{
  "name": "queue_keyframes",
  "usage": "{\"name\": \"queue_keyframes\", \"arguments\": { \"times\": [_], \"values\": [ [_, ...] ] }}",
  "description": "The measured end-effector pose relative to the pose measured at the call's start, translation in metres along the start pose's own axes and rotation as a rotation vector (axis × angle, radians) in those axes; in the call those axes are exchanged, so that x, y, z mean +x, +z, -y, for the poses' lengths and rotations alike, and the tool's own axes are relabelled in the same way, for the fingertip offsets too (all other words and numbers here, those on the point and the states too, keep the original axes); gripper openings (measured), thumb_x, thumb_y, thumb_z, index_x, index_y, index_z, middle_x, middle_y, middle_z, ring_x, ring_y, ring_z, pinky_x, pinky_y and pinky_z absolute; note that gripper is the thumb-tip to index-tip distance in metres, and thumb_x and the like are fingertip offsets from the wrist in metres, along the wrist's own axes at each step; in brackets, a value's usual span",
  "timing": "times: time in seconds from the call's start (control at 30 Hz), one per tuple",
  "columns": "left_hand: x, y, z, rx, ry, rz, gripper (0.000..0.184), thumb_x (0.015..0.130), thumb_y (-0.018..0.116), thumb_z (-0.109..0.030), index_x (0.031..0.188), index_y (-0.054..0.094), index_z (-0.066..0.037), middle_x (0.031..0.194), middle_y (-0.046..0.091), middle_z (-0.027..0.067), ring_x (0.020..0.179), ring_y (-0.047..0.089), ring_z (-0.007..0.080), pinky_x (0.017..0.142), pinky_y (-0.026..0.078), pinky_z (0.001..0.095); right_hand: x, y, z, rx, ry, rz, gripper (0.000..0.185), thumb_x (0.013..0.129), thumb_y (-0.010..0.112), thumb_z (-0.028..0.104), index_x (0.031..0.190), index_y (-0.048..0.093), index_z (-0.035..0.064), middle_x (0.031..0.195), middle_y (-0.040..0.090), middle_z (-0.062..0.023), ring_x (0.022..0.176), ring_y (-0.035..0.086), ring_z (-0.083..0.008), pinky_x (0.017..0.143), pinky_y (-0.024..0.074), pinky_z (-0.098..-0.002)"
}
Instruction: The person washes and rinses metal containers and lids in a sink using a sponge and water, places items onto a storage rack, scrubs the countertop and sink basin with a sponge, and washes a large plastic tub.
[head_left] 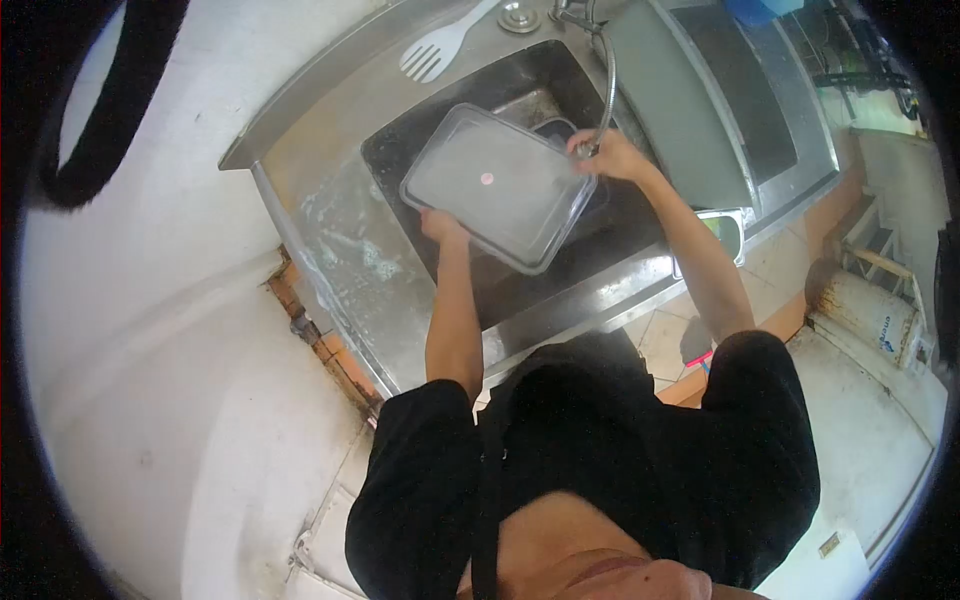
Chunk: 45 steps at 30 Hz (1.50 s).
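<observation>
A rectangular clear plastic lid (pixel 500 195) with rounded corners and a small pinkish spot in its middle is held tilted over the dark sink basin (pixel 590 245). The fingers of my left hand (pixel 441 226) are closed on its near left edge. At the far right corner of the lid, my right hand (pixel 612 156) is closed round the end of a flexible metal faucet hose (pixel 608 85). Whether water is running cannot be made out. Another clear plastic piece (pixel 556 128) shows partly behind the lid, in the basin.
A white slotted turner (pixel 433 52) and a metal sink strainer (pixel 519 17) lie on the counter behind the basin. Suds cover the steel drainboard (pixel 350 250) at left. Right of the basin is a large greyish-green panel (pixel 690 110). A container (pixel 722 235) stands near the front edge.
</observation>
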<state>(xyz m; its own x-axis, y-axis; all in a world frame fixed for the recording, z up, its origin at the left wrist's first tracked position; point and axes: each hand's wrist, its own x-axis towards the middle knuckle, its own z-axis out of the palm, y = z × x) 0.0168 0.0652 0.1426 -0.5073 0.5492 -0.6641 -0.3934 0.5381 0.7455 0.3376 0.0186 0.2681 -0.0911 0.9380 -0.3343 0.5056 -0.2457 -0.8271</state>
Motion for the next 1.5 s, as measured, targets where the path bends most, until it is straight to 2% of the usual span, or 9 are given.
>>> {"name": "queue_keyframes", "arguments": {
  "times": [0.17,0.43,0.6,0.73,0.93,1.17,1.27,1.4,1.5],
  "values": [
    [-0.022,-0.006,-0.020,0.228,0.214,0.018,0.075,0.098,0.036,-0.055,0.092,0.061,0.016,0.088,0.065,0.0163,0.077,0.058,0.0288,0.077,0.047,0.0395,0.009,-0.009,0.080,0.650,0.027,-0.090,0.026,0.076,0.075,0.007,0.099,0.064,0.0033,0.086,0.066,-0.0087,0.071,0.067,-0.0164,0.066,0.0592,-0.0288],
    [0.022,0.014,0.000,0.193,0.764,0.738,0.065,0.103,0.027,-0.047,0.063,0.043,0.002,0.070,0.053,0.0088,0.067,0.044,0.0210,0.062,0.035,0.0423,0.028,-0.074,0.112,0.559,0.048,-0.090,0.029,0.078,0.075,0.009,0.103,0.063,0.0020,0.095,0.064,-0.0115,0.084,0.067,-0.0215,0.070,0.0629,-0.0319],
    [0.009,0.003,-0.007,0.013,0.441,0.769,0.073,0.096,0.023,-0.064,0.108,0.057,0.000,0.115,0.057,0.0153,0.105,0.053,0.0266,0.093,0.040,0.0373,0.011,0.025,0.063,0.599,0.060,-0.019,0.032,0.074,0.076,0.007,0.103,0.063,0.0031,0.085,0.066,-0.0056,0.074,0.066,-0.0131,0.062,0.0554,-0.0249],
    [-0.038,-0.055,0.019,-0.195,-0.424,0.780,0.093,0.090,0.023,-0.074,0.152,0.011,-0.007,0.153,0.022,0.0236,0.140,0.026,0.0360,0.114,0.019,0.0470,0.010,0.061,0.057,0.599,0.140,0.021,0.028,0.074,0.076,0.005,0.099,0.065,0.0040,0.083,0.065,-0.0034,0.075,0.064,-0.0118,0.064,0.0553,-0.0268],
    [-0.010,-0.063,0.068,0.450,-0.461,0.692,0.081,0.094,0.044,-0.058,0.145,0.026,0.003,0.147,0.032,0.0233,0.137,0.032,0.0343,0.110,0.030,0.0459,0.032,0.045,0.056,0.377,0.169,0.203,0.033,0.069,0.080,0.011,0.099,0.067,0.0064,0.085,0.063,-0.0017,0.072,0.061,-0.0121,0.059,0.0552,-0.0260],
    [-0.021,0.019,0.076,-0.029,-0.583,1.031,0.047,0.097,0.046,-0.031,0.132,0.043,0.001,0.126,0.055,0.0150,0.120,0.050,0.0308,0.106,0.036,0.0467,0.043,0.044,0.029,-0.174,-0.075,0.045,0.031,0.070,0.080,0.018,0.096,0.067,0.0085,0.087,0.064,-0.0027,0.075,0.061,-0.0141,0.066,0.0537,-0.0286],
    [-0.033,0.037,0.060,-0.080,-0.692,1.221,0.041,0.097,0.045,-0.024,0.131,0.045,0.000,0.123,0.057,0.0131,0.115,0.054,0.0284,0.104,0.039,0.0441,0.029,0.031,0.054,0.325,0.277,0.373,0.045,0.073,0.077,0.019,0.113,0.062,0.0071,0.107,0.063,-0.0087,0.090,0.064,-0.0211,0.085,0.0528,-0.0338],
    [-0.046,0.030,0.047,0.028,-0.585,1.113,0.045,0.097,0.042,-0.031,0.129,0.049,0.000,0.124,0.057,0.0133,0.113,0.056,0.0282,0.100,0.042,0.0409,-0.002,0.058,-0.001,1.407,0.084,0.367,0.075,0.083,0.065,0.008,0.147,0.026,0.0045,0.133,0.052,-0.0167,0.123,0.053,-0.0275,0.107,0.0413,-0.0387],
    [-0.028,0.016,0.069,-0.049,-0.598,1.091,0.049,0.097,0.043,-0.039,0.125,0.053,-0.001,0.123,0.058,0.0120,0.113,0.055,0.0269,0.098,0.043,0.0411,-0.004,0.146,-0.077,1.448,0.277,0.363,0.061,0.090,0.059,0.013,0.143,0.032,-0.0005,0.136,0.049,-0.0186,0.123,0.052,-0.0279,0.107,0.0416,-0.0374]
  ]
}}
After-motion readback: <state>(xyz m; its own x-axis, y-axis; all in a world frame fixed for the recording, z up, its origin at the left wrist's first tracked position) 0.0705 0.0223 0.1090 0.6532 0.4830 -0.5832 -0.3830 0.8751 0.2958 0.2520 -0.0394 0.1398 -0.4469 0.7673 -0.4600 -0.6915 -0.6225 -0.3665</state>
